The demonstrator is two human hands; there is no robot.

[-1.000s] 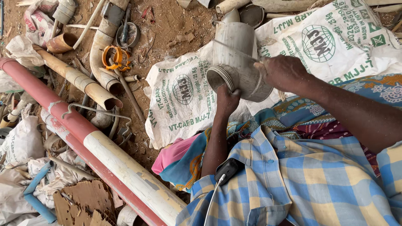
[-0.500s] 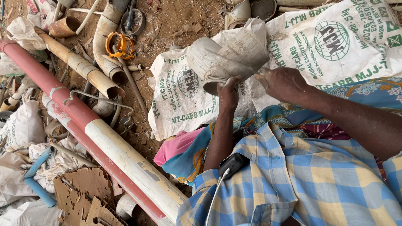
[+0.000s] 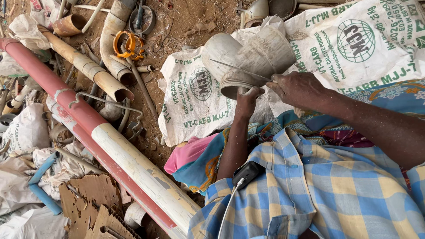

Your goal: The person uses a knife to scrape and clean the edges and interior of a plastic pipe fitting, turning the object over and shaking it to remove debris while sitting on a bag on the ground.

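Observation:
A dirty white plastic pipe fitting (image 3: 250,55) with a wide round mouth is held up over a printed white sack (image 3: 190,97). My left hand (image 3: 246,98) grips the fitting's lower rim from below. My right hand (image 3: 297,88) sits just to the right of the fitting and pinches a thin metal blade (image 3: 239,69) that lies slantwise across the fitting's body. My checked blue and yellow shirt fills the lower right.
A long red and white pipe (image 3: 88,124) runs diagonally at left, beside tan pipes (image 3: 88,68) and an orange ring (image 3: 127,44). Torn cardboard (image 3: 88,203), a blue pipe piece (image 3: 42,186), a second sack (image 3: 354,44) and pink cloth (image 3: 190,152) lie around on the dirt.
The fitting has been turned and tilted in my hands. My right hand came off its top to the right side, and the thin blade now lies across it.

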